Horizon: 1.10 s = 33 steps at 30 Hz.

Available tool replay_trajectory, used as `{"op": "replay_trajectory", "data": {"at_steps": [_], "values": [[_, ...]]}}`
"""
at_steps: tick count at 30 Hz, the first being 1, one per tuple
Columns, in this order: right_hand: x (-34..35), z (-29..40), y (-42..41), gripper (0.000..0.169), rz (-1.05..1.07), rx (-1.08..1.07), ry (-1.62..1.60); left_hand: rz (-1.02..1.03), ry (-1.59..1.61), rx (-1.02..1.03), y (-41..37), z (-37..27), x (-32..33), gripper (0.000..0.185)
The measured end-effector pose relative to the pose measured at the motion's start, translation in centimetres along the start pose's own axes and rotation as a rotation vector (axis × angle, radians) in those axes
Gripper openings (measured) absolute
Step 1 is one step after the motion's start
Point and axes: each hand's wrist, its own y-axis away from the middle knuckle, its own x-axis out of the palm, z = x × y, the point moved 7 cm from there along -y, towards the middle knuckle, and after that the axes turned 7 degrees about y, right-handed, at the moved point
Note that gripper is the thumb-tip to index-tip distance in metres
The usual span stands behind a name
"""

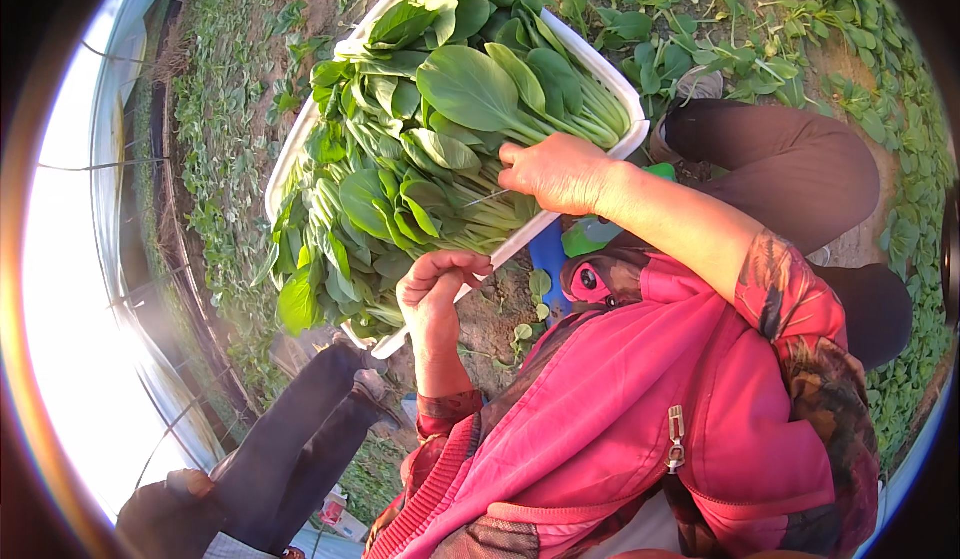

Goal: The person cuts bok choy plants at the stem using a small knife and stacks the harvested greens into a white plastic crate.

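Note:
A white plastic crate (pixel 630 94) stands in front of me, heaped with leafy greens that look like pak choi (pixel 469 90). Over its near side, my right hand (pixel 559 173) rests on the stems with thumb and fingers close together. A thin pale strip (pixel 487 199) lies at those fingertips; whether it is gripped is unclear. My left hand (pixel 439 285) is raised at the crate's near rim, palm towards me and fingers curled. Its fingertips are beside the stems of a small bunch (pixel 390 206), and nothing plain shows in them.
Loose cut greens (pixel 750 64) lie on the soil beyond the crate's right corner. Below the near rim are a blue object (pixel 551 266) and a green one (pixel 589 236). Another person's dark-trousered legs (pixel 300 439) are at lower left. Clear plastic sheeting (pixel 120 259) borders the left.

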Motion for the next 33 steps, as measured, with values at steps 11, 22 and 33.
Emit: {"op": "replay_trajectory", "data": {"at_steps": [11, 22, 33], "values": [[-3.2, -2.7, 3.6, 0.011, -0.379, 0.015, -0.242, -0.149, -0.103, 0.162, -4.8, -1.7, 0.4, 0.027], [-20.3, -3.5, 50.6, 0.008, -1.297, 1.070, -0.228, 0.588, -0.072, 0.163, -8.0, 3.7, 27.9, 0.026], [-2.3, -14.8, 74.4, 0.036, -0.143, 1.714, -0.347, 0.702, -0.991, -0.297, -14.0, 24.5, 37.3, 0.021]]}}
